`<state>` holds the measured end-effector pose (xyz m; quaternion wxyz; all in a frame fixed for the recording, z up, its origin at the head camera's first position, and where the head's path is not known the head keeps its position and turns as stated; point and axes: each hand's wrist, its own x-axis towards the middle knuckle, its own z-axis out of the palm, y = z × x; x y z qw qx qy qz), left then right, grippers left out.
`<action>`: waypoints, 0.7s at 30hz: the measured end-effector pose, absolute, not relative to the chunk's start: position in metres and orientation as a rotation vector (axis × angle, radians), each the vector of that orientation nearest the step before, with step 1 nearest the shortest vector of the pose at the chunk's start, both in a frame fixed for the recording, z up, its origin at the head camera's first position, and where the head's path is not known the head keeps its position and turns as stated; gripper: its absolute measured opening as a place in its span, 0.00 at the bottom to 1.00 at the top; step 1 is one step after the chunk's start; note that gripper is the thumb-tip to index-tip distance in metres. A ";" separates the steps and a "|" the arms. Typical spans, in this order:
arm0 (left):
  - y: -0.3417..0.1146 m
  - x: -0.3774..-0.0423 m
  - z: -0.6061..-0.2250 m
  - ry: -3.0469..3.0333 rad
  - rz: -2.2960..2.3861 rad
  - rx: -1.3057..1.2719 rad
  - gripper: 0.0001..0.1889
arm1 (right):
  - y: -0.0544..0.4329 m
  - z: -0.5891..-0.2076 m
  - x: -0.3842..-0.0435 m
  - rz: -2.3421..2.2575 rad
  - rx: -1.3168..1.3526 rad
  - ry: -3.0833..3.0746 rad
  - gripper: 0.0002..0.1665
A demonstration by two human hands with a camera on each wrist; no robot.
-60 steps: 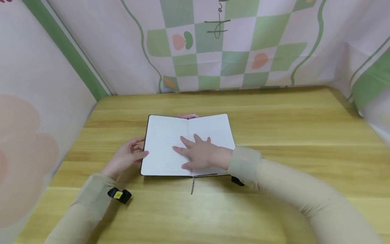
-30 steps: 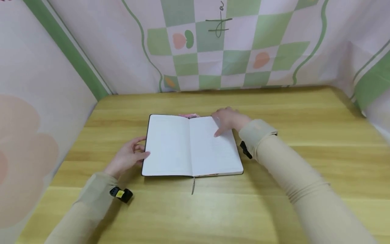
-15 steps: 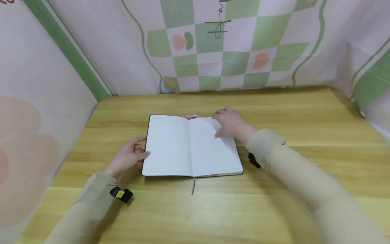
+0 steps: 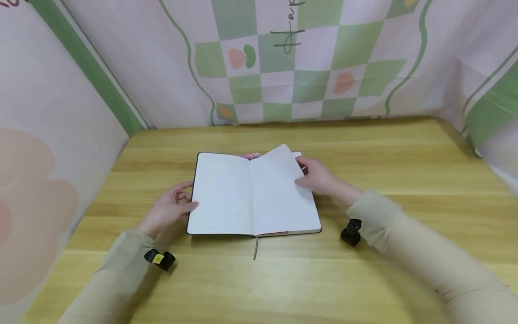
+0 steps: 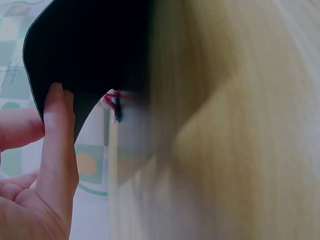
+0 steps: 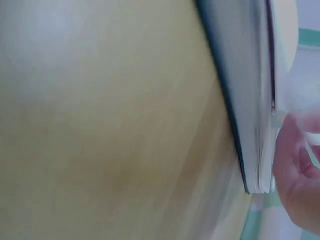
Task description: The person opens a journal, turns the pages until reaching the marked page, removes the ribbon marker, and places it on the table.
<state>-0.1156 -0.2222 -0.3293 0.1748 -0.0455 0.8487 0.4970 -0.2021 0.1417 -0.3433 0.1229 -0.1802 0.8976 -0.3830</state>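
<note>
A notebook (image 4: 220, 198) with blank-looking white pages and a black cover lies spread on the table. At its left edge my left hand (image 4: 166, 209) pinches the cover, thumb on the page side and fingers behind. The left wrist view shows the dark underside of that cover (image 5: 85, 45) raised off the wood. My right hand (image 4: 321, 177) grips the right edge of a page (image 4: 279, 168) near its top corner, which is bent up and inward. In the right wrist view the thick page block (image 6: 245, 95) stands beside the fingers (image 6: 287, 160).
A small pink item (image 4: 249, 156) shows past the notebook's top edge, mostly hidden. A ribbon bookmark (image 4: 256, 249) hangs from the spine onto the wooden table (image 4: 384, 157). Behind rises a green-checked cloth (image 4: 277, 85). Both wrists carry black cameras (image 4: 351, 232).
My right hand moved from flat on the pages to the upper right corner, then pulled slightly right and down, lifting a page corner. My left hand has stayed at the cover's edge.
</note>
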 end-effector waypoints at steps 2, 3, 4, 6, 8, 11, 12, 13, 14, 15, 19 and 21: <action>-0.222 -0.116 -0.329 2.409 1.410 -0.134 0.35 | 0.144 -0.340 -0.202 -1.268 -0.417 2.503 0.33; -0.222 -0.116 -0.329 2.410 1.409 -0.137 0.35 | 0.145 -0.338 -0.201 -1.332 -0.364 2.441 0.34; -0.222 -0.116 -0.329 2.410 1.408 -0.140 0.35 | 0.145 -0.335 -0.201 -1.389 -0.308 2.379 0.35; -0.223 -0.116 -0.328 2.412 1.404 -0.145 0.35 | 0.146 -0.330 -0.200 -1.509 -0.220 2.234 0.38; -0.222 -0.116 -0.328 2.412 1.399 -0.150 0.35 | 0.145 -0.324 -0.199 -1.621 -0.157 2.081 0.39; -0.222 -0.116 -0.326 2.414 1.394 -0.148 0.35 | 0.144 -0.315 -0.197 -1.722 -0.106 1.923 0.39; -0.222 -0.116 -0.326 2.414 1.396 -0.149 0.35 | 0.143 -0.313 -0.196 -1.740 -0.103 1.890 0.38; -0.222 -0.116 -0.326 2.415 1.396 -0.146 0.35 | 0.141 -0.310 -0.196 -1.751 -0.103 1.862 0.38; -0.222 -0.116 -0.326 2.415 1.398 -0.146 0.35 | 0.140 -0.308 -0.196 -1.752 -0.103 1.842 0.38; -0.222 -0.116 -0.326 2.418 1.399 -0.141 0.35 | 0.138 -0.306 -0.195 -1.740 -0.109 1.832 0.38; -0.223 -0.116 -0.327 2.418 1.392 -0.134 0.35 | 0.127 -0.301 -0.191 -1.610 -0.244 1.859 0.38; -0.223 -0.116 -0.327 2.415 1.391 -0.135 0.35 | 0.120 -0.299 -0.188 -1.508 -0.351 1.918 0.38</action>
